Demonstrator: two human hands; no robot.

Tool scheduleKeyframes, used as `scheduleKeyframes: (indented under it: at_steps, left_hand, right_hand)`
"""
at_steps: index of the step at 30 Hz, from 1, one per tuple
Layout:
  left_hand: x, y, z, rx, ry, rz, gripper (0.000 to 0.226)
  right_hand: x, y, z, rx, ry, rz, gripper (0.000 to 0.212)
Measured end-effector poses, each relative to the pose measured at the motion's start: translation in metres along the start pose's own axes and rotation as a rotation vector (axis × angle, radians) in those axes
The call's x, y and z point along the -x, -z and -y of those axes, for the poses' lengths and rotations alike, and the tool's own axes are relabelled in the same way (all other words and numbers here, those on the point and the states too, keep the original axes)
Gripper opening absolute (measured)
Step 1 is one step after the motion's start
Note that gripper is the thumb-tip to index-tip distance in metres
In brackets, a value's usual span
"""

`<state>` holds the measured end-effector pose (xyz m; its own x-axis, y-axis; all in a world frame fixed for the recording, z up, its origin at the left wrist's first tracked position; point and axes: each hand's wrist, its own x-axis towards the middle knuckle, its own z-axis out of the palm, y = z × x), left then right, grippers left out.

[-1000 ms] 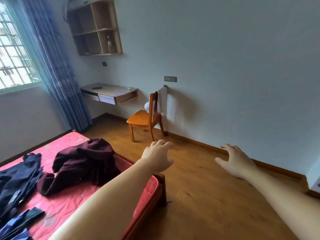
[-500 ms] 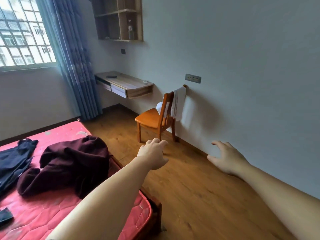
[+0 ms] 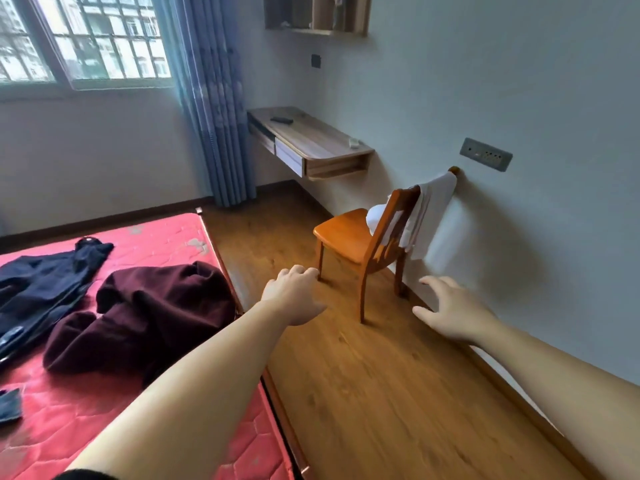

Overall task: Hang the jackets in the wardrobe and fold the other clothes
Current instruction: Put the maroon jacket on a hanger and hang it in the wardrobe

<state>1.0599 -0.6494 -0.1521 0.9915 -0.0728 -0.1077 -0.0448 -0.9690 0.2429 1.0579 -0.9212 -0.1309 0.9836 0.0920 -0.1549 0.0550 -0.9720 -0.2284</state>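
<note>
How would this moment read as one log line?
left hand: open, empty | right hand: open, empty | crumpled maroon garment: on red mattress | white cloth: draped over orange wooden chair

Soft window (image 3: 86, 39) daylight — edges bowed (wide-angle)

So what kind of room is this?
It looks like a bedroom. There is a bed with a bare red mattress and clothes lying on it, a curtained window, and a small wall desk beside a wooden chair.
</note>
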Motion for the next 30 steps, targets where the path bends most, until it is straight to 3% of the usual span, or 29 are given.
scheduleKeyframes:
  at_steps: [7,13,24,30]
  left_hand:
    - [-0.125,-0.005,0.009,0.032,0.203,-0.062,0.062]
    - [-0.194,-0.007,0.000,0.080,0.396,-0.003,0.057]
    - [-0.180,0.021,0.143,0.171,0.903,-0.143,0.061]
    - [-0.198,0.006,0.261,0.282,1.066,-0.226,0.062]
  right_hand:
    - [-0.172,-0.008,-0.030,0.017,0.180,0.049,0.067]
    - [-0.300,0.011,-0.026,0.034,0.334,0.123,0.068]
    - [-0.399,-0.010,0.198,0.007,0.859,0.201,0.063]
    - [-0.462,-0.058,0.320,0.071,0.966,0.282,0.064]
